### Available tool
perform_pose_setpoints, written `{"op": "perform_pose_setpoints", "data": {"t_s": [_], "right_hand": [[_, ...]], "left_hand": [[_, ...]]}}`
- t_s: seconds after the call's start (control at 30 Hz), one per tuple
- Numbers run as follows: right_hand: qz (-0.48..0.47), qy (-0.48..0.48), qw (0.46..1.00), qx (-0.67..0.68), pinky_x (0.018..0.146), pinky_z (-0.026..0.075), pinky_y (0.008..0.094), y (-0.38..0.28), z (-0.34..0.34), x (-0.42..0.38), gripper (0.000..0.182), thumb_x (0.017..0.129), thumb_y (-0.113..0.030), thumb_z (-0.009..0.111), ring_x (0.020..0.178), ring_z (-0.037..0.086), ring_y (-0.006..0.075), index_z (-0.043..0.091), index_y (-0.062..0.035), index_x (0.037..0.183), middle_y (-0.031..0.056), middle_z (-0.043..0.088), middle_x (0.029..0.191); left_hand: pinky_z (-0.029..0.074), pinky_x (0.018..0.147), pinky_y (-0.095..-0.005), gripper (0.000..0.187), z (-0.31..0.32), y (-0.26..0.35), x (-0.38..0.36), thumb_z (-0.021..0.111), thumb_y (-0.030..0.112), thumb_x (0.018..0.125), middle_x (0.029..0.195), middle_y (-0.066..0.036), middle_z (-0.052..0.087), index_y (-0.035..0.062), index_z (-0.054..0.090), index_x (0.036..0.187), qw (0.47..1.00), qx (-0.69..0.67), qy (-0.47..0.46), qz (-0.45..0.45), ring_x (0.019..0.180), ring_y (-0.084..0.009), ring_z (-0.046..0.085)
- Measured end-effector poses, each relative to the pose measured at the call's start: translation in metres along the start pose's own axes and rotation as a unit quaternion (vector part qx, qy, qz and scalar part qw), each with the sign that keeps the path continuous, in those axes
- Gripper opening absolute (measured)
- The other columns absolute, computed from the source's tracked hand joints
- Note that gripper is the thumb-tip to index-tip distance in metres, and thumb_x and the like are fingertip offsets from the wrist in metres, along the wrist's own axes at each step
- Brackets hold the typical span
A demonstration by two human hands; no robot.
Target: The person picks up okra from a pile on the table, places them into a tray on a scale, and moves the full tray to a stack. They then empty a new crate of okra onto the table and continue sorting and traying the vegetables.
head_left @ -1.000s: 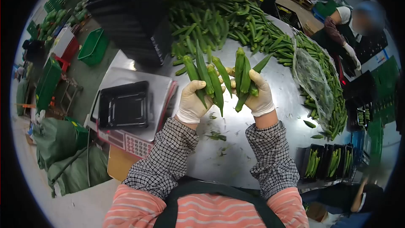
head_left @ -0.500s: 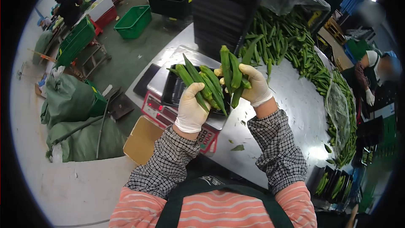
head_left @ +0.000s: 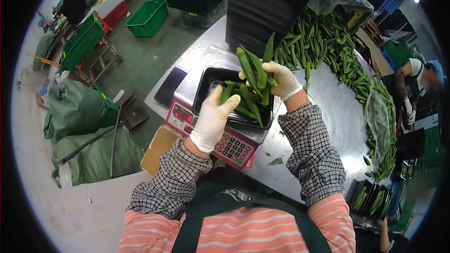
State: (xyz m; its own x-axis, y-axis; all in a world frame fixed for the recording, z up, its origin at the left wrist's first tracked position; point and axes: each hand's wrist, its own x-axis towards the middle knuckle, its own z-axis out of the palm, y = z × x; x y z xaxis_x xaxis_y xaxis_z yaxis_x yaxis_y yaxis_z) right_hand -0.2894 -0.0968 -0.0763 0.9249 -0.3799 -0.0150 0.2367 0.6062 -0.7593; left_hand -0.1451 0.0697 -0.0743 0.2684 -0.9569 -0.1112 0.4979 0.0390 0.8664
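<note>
My left hand (head_left: 212, 119), in a white glove, is at the near left part of a black tray (head_left: 200, 85), fingers apart beside several green okra pods (head_left: 248, 107) lying in it. Over the tray's far right part, my right hand (head_left: 283, 80), also gloved, is closed around several okra pods (head_left: 255, 68) that point up and away. The tray rests on the metal plate of a red and white scale (head_left: 234, 149), whose keypad and red display face me.
A long heap of okra (head_left: 328, 51) curves along the table's far and right edges. Tall black stacked trays (head_left: 258, 9) stand behind the scale. A dark flat object (head_left: 171, 85) lies left of it. A co-worker (head_left: 415, 79) is at the right.
My left hand has lowered and spread its fingers, and its okra pods now lie in the tray. My right hand still holds its pods. The view has shifted, showing more of the scale.
</note>
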Motion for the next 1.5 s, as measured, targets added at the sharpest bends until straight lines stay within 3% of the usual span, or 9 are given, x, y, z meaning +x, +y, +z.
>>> {"op": "perform_pose_setpoints", "data": {"t_s": [0.07, 0.2, 0.57, 0.67, 0.8, 1.0, 1.13, 1.23, 1.5], "right_hand": [[0.006, 0.005, 0.999, -0.040, 0.082, 0.052, 0.0313, 0.000, 0.000, 0.004, 0.042, 0.084, -0.025, 0.054, 0.088, 0.065, 0.0227, 0.055, 0.0055, 0.114, 0.0193, 0.063, 0.106], [0.031, 0.015, 0.995, -0.091, 0.076, 0.051, 0.0283, 0.001, 0.001, 0.011, 0.035, 0.082, -0.021, 0.058, 0.081, 0.063, 0.0191, 0.059, 0.0040, 0.106, 0.0138, 0.065, 0.098], [0.058, 0.127, 0.956, -0.256, 0.061, 0.050, 0.0232, -0.011, 0.015, 0.014, 0.038, 0.079, -0.020, 0.064, 0.071, 0.061, 0.0123, 0.059, 0.0025, 0.108, 0.0101, 0.065, 0.093], [0.126, 0.163, 0.874, -0.440, 0.053, 0.043, 0.0229, -0.010, 0.032, 0.023, 0.036, 0.079, -0.023, 0.064, 0.066, 0.057, 0.0084, 0.061, -0.0004, 0.106, 0.0049, 0.064, 0.087], [0.090, 0.155, 0.698, -0.693, 0.066, 0.051, 0.0301, 0.019, 0.046, 0.032, 0.048, 0.077, -0.025, 0.066, 0.073, 0.063, 0.0215, 0.056, 0.0035, 0.115, 0.0161, 0.064, 0.090], [0.010, 0.277, 0.656, -0.702, 0.076, 0.051, 0.0372, 0.000, 0.050, -0.015, 0.050, 0.076, -0.033, 0.066, 0.086, 0.064, 0.0329, 0.058, 0.0051, 0.108, 0.0221, 0.064, 0.092], [0.084, 0.250, 0.500, -0.825, 0.067, 0.051, 0.0400, 0.035, 0.073, -0.029, 0.046, 0.073, -0.038, 0.068, 0.074, 0.064, 0.0318, 0.057, 0.0020, 0.093, 0.0165, 0.063, 0.080], [0.093, 0.262, 0.392, -0.877, 0.066, 0.049, 0.0404, 0.061, 0.076, -0.021, 0.059, 0.068, -0.033, 0.074, 0.077, 0.062, 0.0307, 0.050, -0.0010, 0.112, 0.0155, 0.060, 0.079], [0.028, 0.324, 0.506, -0.799, 0.069, 0.050, 0.0438, 0.043, 0.085, -0.042, 0.034, 0.069, -0.012, 0.059, 0.077, 0.062, 0.0353, 0.051, 0.0010, 0.099, 0.0195, 0.061, 0.081]], "left_hand": [[0.041, 0.093, -0.0283, 0.042, -0.014, -0.006, 0.019, 0.061, 0.016, 0.089, 0.116, -0.015, 0.055, -0.0104, 0.049, 0.120, 0.961, 0.248, 0.061, 0.106, 0.105, -0.0175, 0.053], [0.047, 0.083, -0.0235, 0.037, -0.013, 0.021, 0.049, 0.058, 0.017, 0.091, 0.099, -0.009, 0.063, -0.0058, 0.053, 0.119, 0.989, 0.097, -0.115, -0.020, 0.093, -0.0129, 0.059], [0.049, 0.084, -0.0385, 0.022, -0.049, 0.028, 0.052, 0.054, 0.021, 0.093, 0.097, -0.013, 0.062, 0.0026, 0.053, 0.103, 0.993, -0.049, 0.024, 0.108, 0.091, -0.0227, 0.061], [0.052, 0.080, -0.0374, 0.021, -0.062, 0.038, 0.052, 0.054, 0.020, 0.093, 0.090, -0.012, 0.062, 0.0018, 0.053, 0.103, 0.991, -0.086, 0.018, 0.105, 0.084, -0.0217, 0.061], [0.051, 0.081, -0.0358, 0.021, -0.065, 0.033, 0.050, 0.054, 0.019, 0.093, 0.091, -0.012, 0.062, 0.0013, 0.052, 0.104, 0.993, -0.079, 0.001, 0.092, 0.084, -0.0206, 0.061], [0.048, 0.085, -0.0319, 0.023, -0.095, 0.030, 0.050, 0.052, 0.019, 0.094, 0.098, -0.012, 0.062, -0.0004, 0.053, 0.106, 0.991, 0.040, 0.039, 0.118, 0.089, -0.0189, 0.060], [0.043, 0.093, -0.0322, 0.030, -0.092, 0.034, 0.059, 0.052, 0.019, 0.094, 0.105, -0.014, 0.062, -0.0048, 0.052, 0.112, 0.982, 0.145, -0.010, 0.120, 0.100, -0.0196, 0.057], [0.038, 0.095, -0.0278, 0.029, -0.077, 0.035, 0.069, 0.052, 0.017, 0.094, 0.111, -0.013, 0.061, -0.0050, 0.053, 0.113, 0.959, 0.240, -0.085, 0.121, 0.103, -0.0161, 0.055], [0.039, 0.092, -0.0241, 0.028, -0.075, 0.012, 0.086, 0.051, 0.018, 0.095, 0.111, -0.007, 0.061, -0.0028, 0.055, 0.113, 0.948, 0.284, -0.113, 0.093, 0.099, -0.0112, 0.053]]}}
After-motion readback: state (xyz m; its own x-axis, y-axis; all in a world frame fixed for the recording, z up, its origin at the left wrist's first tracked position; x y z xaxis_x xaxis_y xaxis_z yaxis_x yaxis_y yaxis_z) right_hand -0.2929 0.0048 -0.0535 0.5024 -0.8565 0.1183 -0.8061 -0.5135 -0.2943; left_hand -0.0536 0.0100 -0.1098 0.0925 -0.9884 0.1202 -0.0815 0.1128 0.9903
